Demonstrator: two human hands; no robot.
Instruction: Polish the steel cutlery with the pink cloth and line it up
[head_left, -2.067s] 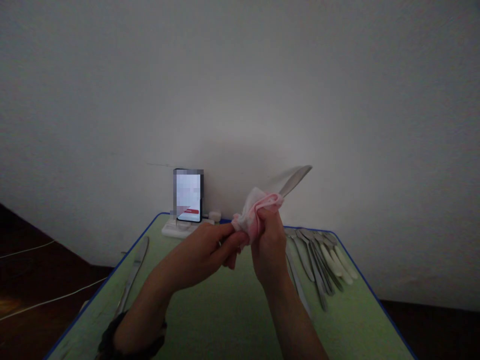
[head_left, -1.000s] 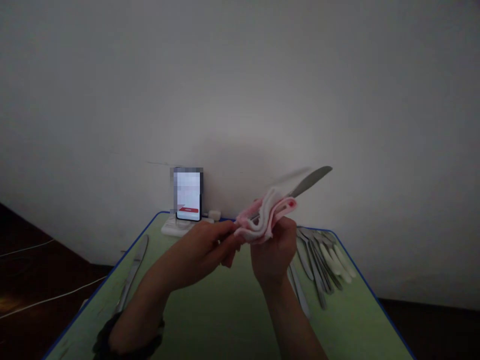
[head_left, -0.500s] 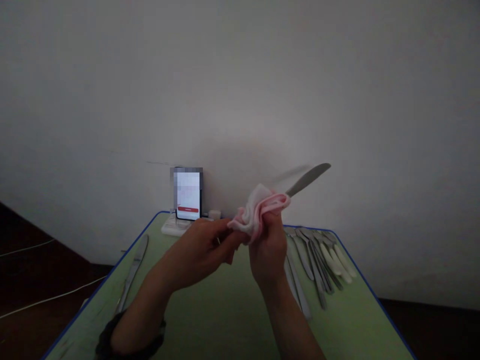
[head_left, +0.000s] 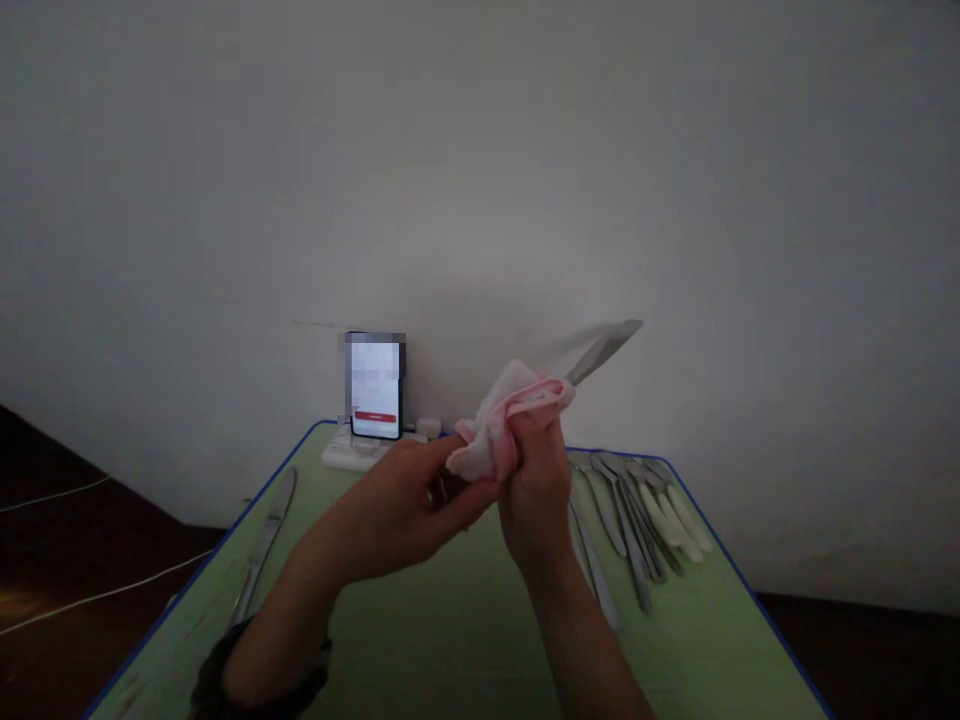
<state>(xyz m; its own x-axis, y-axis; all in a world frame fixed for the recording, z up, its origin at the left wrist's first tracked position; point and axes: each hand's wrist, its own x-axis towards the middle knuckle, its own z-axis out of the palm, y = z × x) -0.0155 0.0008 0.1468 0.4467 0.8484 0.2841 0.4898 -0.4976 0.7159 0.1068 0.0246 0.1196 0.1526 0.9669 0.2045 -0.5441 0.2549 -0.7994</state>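
Observation:
A pink and white cloth (head_left: 487, 430) is bunched around a table knife (head_left: 606, 350), whose blade sticks out up and to the right. My right hand (head_left: 541, 490) is closed on the cloth, thumb on top, with the knife running through it. At the cloth's lower left end, my left hand (head_left: 412, 500) has its fingers curled in line with the knife's handle end. Cloth and fingers hide that handle, so the left grip is only partly visible. Both hands are raised above the green table (head_left: 465, 640).
Several pieces of cutlery (head_left: 637, 520), some with cream handles, lie at the table's right. Another knife (head_left: 266, 545) lies along the left edge. A lit phone (head_left: 377, 390) stands on a white base (head_left: 349, 452) at the back, against the wall (head_left: 480, 180).
The knife blade has shifted slightly left and turned, showing a different face. The cloth has changed its folds and moved a little left with my right hand.

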